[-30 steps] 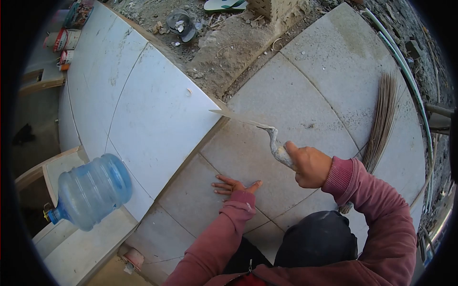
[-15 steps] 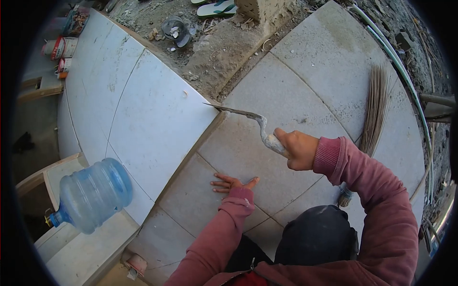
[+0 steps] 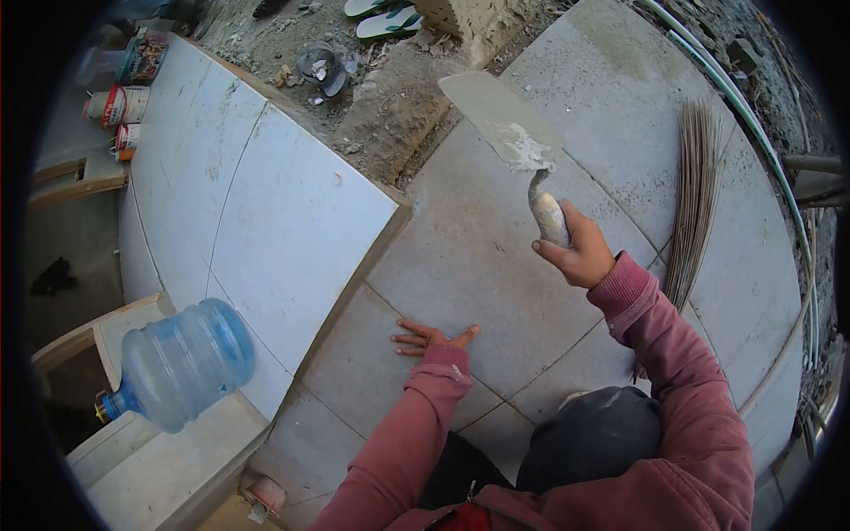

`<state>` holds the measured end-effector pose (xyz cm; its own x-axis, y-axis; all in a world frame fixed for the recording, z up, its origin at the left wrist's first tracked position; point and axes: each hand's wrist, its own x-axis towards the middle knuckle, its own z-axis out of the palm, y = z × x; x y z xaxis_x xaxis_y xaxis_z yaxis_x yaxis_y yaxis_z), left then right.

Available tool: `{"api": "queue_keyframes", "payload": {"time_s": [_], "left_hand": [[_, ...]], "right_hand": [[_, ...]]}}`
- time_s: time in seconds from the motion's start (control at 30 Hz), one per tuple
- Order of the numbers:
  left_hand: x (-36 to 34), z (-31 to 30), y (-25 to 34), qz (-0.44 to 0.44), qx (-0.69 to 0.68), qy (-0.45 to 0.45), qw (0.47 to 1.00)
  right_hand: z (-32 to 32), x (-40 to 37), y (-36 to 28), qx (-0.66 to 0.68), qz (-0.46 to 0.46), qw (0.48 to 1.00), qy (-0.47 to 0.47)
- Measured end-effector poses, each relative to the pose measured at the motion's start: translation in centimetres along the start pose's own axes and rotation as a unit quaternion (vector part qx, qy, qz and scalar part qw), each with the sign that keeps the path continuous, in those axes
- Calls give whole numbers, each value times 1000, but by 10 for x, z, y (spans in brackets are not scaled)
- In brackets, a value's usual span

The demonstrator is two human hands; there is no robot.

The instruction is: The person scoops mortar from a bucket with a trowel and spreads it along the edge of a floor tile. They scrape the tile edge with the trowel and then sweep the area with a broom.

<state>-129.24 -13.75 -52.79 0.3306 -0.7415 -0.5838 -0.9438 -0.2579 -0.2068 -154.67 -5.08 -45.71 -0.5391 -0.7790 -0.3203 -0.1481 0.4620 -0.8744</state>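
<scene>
My right hand (image 3: 580, 249) is wrapped round the handle of a trowel (image 3: 503, 122), held up over the grey floor tiles. The trowel's blade points away and to the left, its flat face toward me, with pale mortar smeared near the neck. My left hand (image 3: 434, 337) lies with fingers spread on the grey tiled floor (image 3: 478, 257), bearing nothing. Left of it rises a ledge covered with white tiles (image 3: 288, 212); its corner is beyond my left hand, apart from the trowel.
A blue water jug (image 3: 186, 363) lies on its side at the left, by the white ledge. A stick broom (image 3: 695, 203) rests on the tiles at right. Paint cans (image 3: 126, 105), flip-flops (image 3: 390, 24) and a clear container (image 3: 320, 68) sit farther off. Pipes (image 3: 708, 66) run along the right edge.
My right hand has lifted the trowel off the white ledge's corner, moving it up and right and turning the blade's flat face into view. My left hand has stayed in place.
</scene>
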Motion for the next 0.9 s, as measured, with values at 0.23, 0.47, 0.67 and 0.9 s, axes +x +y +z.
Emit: {"api": "queue_keyframes", "payload": {"time_s": [0.23, 0.47, 0.67, 0.9], "left_hand": [[5, 5, -2, 3, 16, 12, 1000], [3, 0, -1, 1, 12, 2, 1000], [1, -1, 3, -8, 25, -6, 1000], [1, -3, 1, 0, 10, -6, 1000]], "right_hand": [[12, -3, 19, -104, -80, 991, -17], [26, 21, 8, -80, -56, 992, -81], [31, 37, 13, -209, -44, 975, -55], [29, 39, 6, -104, -62, 991, -52]]}}
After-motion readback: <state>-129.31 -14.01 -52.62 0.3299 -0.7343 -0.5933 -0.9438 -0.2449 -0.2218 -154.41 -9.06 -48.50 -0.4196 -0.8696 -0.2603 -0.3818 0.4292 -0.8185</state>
